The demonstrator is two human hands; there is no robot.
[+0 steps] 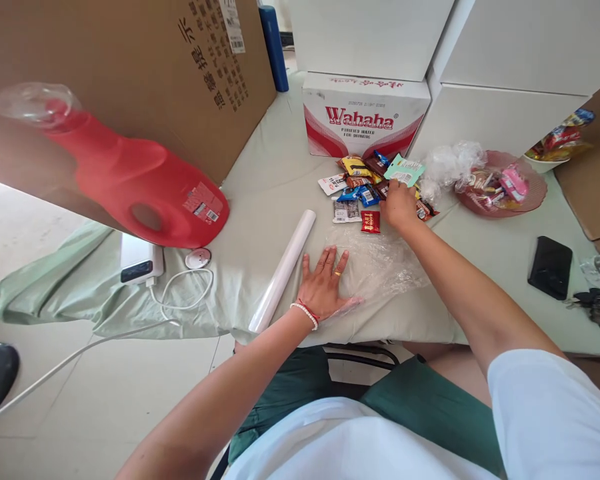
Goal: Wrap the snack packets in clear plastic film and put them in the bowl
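My left hand (321, 285) lies flat with its fingers spread, pressing the edge of a thin clear plastic sheet (380, 267) on the table. Just left of it rests a white roll of plastic film (283, 270). My right hand (399, 205) reaches into a heap of small wrapped snacks (357, 167), its bent fingers closed at the lower edge of a mint-green snack packet (405, 171). The fingertips are partly hidden. Near the heap's front lie a small red packet (371, 221) and a clear-and-white packet (347, 211).
Behind the snacks stands a Wahaha water carton (365, 117). A pink bowl (530, 200) of sweets and crumpled clear plastic (450, 167) are to the right, with a black phone (551, 267) and keys (597, 303). On the left are a red jug (130, 173), a white power bank (141, 257) and its cable.
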